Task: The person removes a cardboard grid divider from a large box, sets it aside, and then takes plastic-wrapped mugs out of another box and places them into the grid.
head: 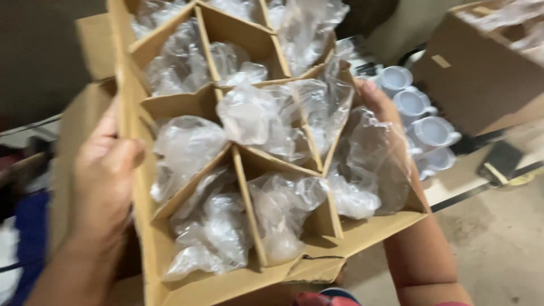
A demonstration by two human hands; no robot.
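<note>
1. Both hands are holding a cardboard box (148,249) up, tilted toward the camera, so the step in hand looks like carrying or steadying it while its contents are being looked over.
2. The left hand (105,175) is clamping the box's left wall, thumb curling over the rim, fingers hidden behind the cardboard.
3. The right hand (381,105) is bracing the right side; its fingers are lying against crinkled plastic, and I cannot tell how far they are closing.
4. Thin cardboard dividers (243,187), bent and leaning, are splitting the box into cells.
5. Each cell is holding a bundle wrapped in a clear, wrinkled plastic bag (255,110); the contents are too blurred to name.
6. Any next move is likely calling for level support, since the thin walls are flexing.
7. White cups (433,131), smooth and round, are lying in a row beyond the right hand, beside another cardboard carton (481,73).
</note>
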